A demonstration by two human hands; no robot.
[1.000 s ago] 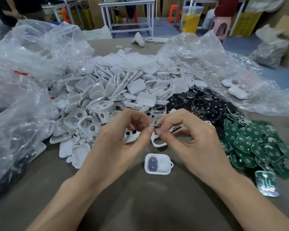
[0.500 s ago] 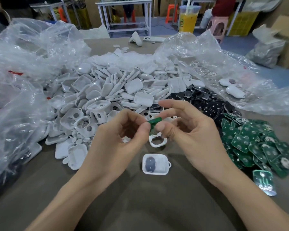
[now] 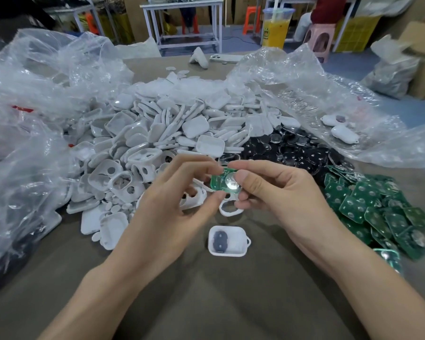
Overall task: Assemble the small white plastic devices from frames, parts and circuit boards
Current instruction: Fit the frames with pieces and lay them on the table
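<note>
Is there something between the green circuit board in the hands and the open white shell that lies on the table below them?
Nothing visible. The left hand and right hand pinch the circuit board above the table; the white shell lies open side up, nearer to the person, with only a dark pad inside.

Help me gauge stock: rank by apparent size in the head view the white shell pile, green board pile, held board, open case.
1. white shell pile
2. green board pile
3. open case and held board, partly covered: too alike to rank.
</note>
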